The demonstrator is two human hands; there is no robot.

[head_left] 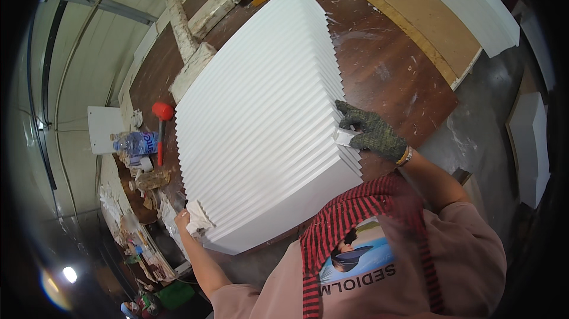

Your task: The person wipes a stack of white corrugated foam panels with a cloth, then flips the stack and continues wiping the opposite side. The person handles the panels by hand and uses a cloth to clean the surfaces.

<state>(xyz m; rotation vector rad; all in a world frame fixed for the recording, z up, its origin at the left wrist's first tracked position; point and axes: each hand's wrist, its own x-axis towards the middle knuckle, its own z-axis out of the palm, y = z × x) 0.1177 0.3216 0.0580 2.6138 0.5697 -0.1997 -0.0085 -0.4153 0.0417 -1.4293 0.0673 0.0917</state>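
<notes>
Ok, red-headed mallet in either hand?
No, the red-headed mallet lies left of the white ridged stack, apart from both hands.

White ribbed block (255,123) on brown tabletop (409,79); crumpled whitish cloth (199,217) at near-left corner; small pale piece (344,136) at right edge.

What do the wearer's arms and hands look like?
Right hand: dark green-grey, mottled knit glove with a yellowish cuff edge; silvery band at the wrist. Left hand: partly hidden, can't tell if gloved. Forearms bare; dusty-pink short sleeves.
</notes>
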